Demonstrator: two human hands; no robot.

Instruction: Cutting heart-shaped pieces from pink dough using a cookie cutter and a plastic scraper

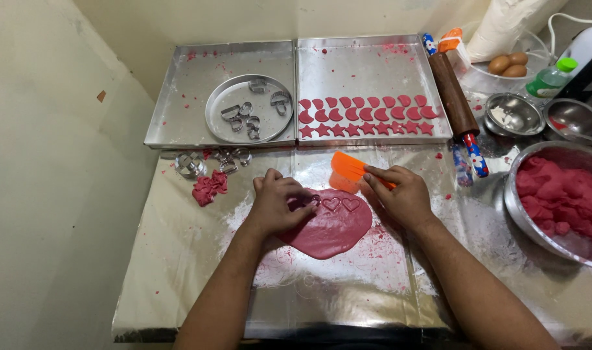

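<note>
A flat sheet of red dough (331, 230) lies on the foil-covered table, with two heart outlines pressed near its top edge. My left hand (279, 204) presses down on a small metal cutter at the sheet's upper left, mostly hidden under my fingers. Just right of the dough, my right hand (403, 194) holds an orange plastic scraper (348, 170) whose blade points up and to the left.
Two metal trays sit at the back: the left tray (179, 97) holds a ring with cutters, the right tray (373, 61) holds rows of red cut shapes. A rolling pin (458, 107), a bowl of red dough (561, 201), dough scraps (209, 186), small bowls and eggs lie around.
</note>
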